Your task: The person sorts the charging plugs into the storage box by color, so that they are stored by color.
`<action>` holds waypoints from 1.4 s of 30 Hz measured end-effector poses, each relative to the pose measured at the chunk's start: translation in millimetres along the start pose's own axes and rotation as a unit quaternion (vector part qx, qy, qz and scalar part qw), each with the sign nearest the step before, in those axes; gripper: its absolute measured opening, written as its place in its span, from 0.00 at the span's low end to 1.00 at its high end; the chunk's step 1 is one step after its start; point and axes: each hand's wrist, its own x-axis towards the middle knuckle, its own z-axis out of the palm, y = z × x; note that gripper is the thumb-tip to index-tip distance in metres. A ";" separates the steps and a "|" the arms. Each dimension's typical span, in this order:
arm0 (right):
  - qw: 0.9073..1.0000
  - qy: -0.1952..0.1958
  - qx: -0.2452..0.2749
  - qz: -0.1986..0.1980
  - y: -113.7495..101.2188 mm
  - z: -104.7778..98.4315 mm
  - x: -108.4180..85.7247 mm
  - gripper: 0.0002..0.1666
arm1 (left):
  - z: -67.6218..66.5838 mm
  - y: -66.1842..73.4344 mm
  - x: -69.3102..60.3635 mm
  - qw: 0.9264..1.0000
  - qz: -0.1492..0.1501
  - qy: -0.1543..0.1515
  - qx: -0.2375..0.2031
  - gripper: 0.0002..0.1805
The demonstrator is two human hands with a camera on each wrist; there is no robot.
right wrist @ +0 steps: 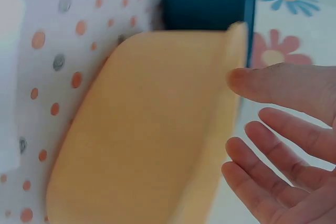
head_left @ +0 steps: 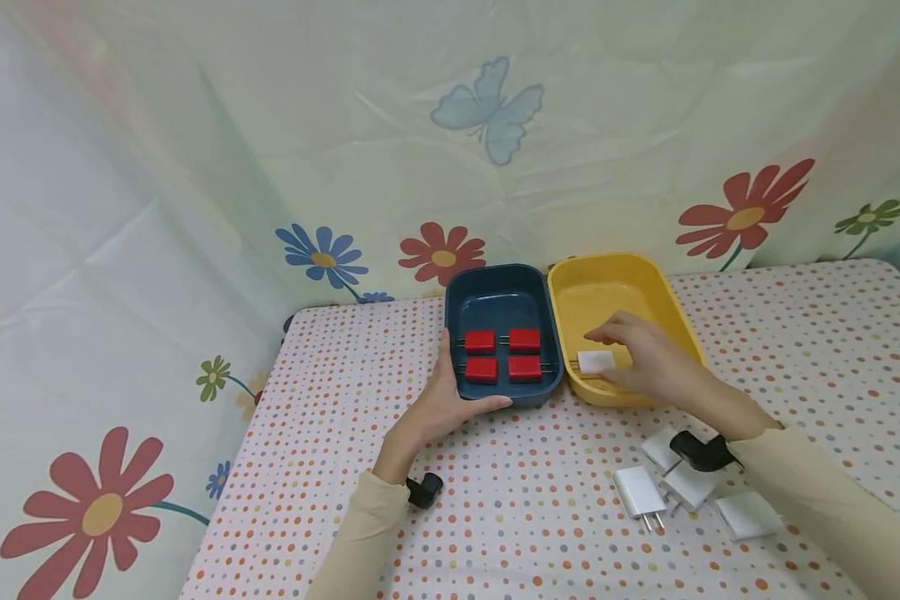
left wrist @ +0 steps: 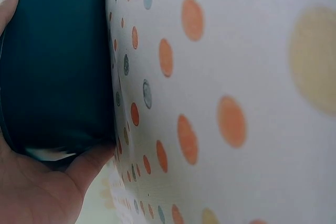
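Observation:
My left hand (head_left: 438, 402) rests against the front left corner of a dark blue bin (head_left: 501, 310), with straight fingers along its side and the thumb along its front rim. Inside that bin lie several red charger plugs (head_left: 481, 342), in two rows with thin prongs showing. Over the yellow bin (head_left: 596, 308) beside it, my right hand (head_left: 648, 358) hovers with its fingers spread and nothing gripped. A white charger plug (head_left: 596, 362) lies in the yellow bin's front left part, just below that hand. In the right wrist view the fingers (right wrist: 278, 90) are apart, by the rim.
Several more white charger plugs (head_left: 640, 492) lie loose on the dotted tablecloth (head_left: 525, 508), near the right forearm. A black camera is strapped to each wrist. Behind the bins hangs a flowered curtain (head_left: 570, 167), close to the table's back edge.

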 end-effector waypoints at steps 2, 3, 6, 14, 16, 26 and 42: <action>1.000 0.013 -0.011 -0.012 -4.9 -5.9 -8.2 0.30 | 0.4 -0.6 0.5 1.000 -0.001 -0.001 -0.001 0.75; 1.000 0.020 -0.016 -0.019 -7.4 -8.8 -12.9 0.29 | 0.6 -0.6 0.6 1.000 -0.002 -0.001 -0.002 0.75; 0.998 0.045 -0.031 -0.039 -12.5 -16.6 -29.4 0.29 | 0.7 -0.7 0.4 1.000 -0.010 -0.002 0.001 0.75; 0.992 0.083 -0.060 -0.072 -10.1 -17.9 -71.0 0.32 | 0.7 2.2 -0.6 1.000 -0.004 -0.001 -0.006 0.76; 0.991 0.083 -0.071 -0.079 -5.8 -13.5 -80.9 0.33 | 0.7 3.0 -0.2 1.000 -0.001 -0.003 -0.007 0.76; 0.997 0.010 -0.077 0.003 17.2 4.6 -110.0 0.32 | 0.3 4.8 -2.7 1.000 0.009 -0.002 -0.008 0.76; 0.995 0.014 -0.094 -0.019 23.2 21.4 -101.7 0.32 | -0.3 1.1 -2.4 1.000 -0.003 0.000 0.003 0.76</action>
